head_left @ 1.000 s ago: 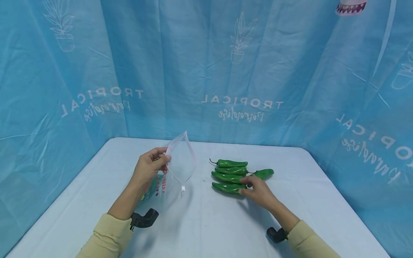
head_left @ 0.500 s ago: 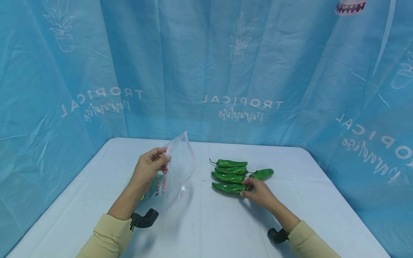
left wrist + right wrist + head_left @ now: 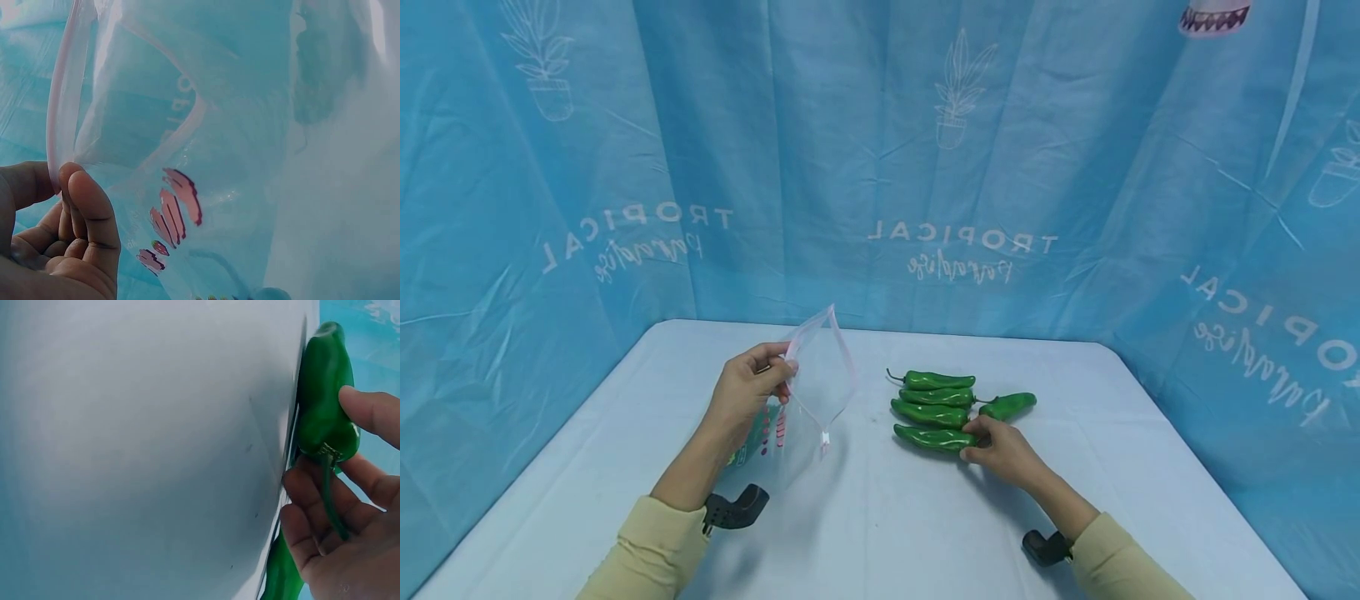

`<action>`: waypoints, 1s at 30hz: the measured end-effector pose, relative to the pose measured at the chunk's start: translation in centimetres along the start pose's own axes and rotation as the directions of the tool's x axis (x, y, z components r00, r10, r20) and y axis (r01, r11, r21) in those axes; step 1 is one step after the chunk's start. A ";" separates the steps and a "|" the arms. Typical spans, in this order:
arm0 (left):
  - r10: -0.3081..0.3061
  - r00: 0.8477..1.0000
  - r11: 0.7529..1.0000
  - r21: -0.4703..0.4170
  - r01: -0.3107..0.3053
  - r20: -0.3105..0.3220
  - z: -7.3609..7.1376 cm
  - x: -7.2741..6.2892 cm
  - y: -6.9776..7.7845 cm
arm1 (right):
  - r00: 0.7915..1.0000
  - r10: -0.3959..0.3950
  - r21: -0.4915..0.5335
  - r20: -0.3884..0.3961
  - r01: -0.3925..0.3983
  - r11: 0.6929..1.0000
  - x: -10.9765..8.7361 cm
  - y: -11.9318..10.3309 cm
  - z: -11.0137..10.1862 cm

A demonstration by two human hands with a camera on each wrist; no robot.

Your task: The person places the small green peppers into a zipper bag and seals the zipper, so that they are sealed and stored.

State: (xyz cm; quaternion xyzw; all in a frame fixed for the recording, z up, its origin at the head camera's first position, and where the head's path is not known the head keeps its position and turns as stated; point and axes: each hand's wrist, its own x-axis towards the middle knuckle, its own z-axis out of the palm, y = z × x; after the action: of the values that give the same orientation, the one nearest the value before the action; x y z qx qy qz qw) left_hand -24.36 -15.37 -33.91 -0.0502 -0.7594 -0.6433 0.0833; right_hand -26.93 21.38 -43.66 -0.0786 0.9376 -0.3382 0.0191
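My left hand (image 3: 751, 385) pinches the rim of a clear zip bag (image 3: 237, 156) between thumb and fingers. The bag (image 3: 820, 375) hangs with its pink-edged mouth spread apart, a white slider at the near corner. Red and green prints show on its side. On the right, my right hand (image 3: 1000, 450) holds the stem end of the nearest green chili pepper (image 3: 928, 437), which lies on the table. In the right wrist view the thumb presses that pepper (image 3: 326, 394) from one side, its stem lying over the fingers.
Behind the held pepper lie several more: a third-row pepper (image 3: 928, 413), a second-row pepper (image 3: 936, 397) and the farthest pepper (image 3: 938, 380). Another pepper (image 3: 1011, 405) points right beside them. A blue printed curtain (image 3: 880, 167) surrounds the white table (image 3: 880, 533).
My right hand has shifted slightly right, its fingers drawing in at the stem end of the nearest chili pepper, which has moved a touch. The left hand and bag stay put.
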 end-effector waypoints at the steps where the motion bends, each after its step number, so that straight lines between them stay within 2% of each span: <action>1: -0.001 1.000 1.000 0.003 0.001 -0.002 0.0 0.0 0.0 | 1.000 0.005 0.001 -0.001 -0.005 1.000 0.0 0.0 0.0; 5: -0.011 1.000 1.000 0.019 0.011 -0.009 0.1 0.0 0.1 | 1.000 0.013 0.013 -0.009 -0.013 1.000 0.0 0.1 -0.1; 12: -0.023 1.000 0.999 0.044 0.024 -0.015 0.2 0.0 -0.1 | 1.000 -0.017 0.044 -0.022 0.018 0.999 -0.2 -0.1 -0.8; 30: -0.028 1.000 0.999 0.026 0.028 -0.008 0.4 -0.1 -0.1 | 0.998 -0.046 0.125 -0.035 0.050 0.991 -0.2 -3.3 -2.9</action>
State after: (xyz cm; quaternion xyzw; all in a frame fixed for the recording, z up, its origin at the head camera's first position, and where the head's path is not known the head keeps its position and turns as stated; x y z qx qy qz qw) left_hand -24.29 -15.01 -34.06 -0.0359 -0.7679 -0.6348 0.0778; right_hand -26.51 20.73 -39.39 -0.0944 0.9125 -0.3981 0.0010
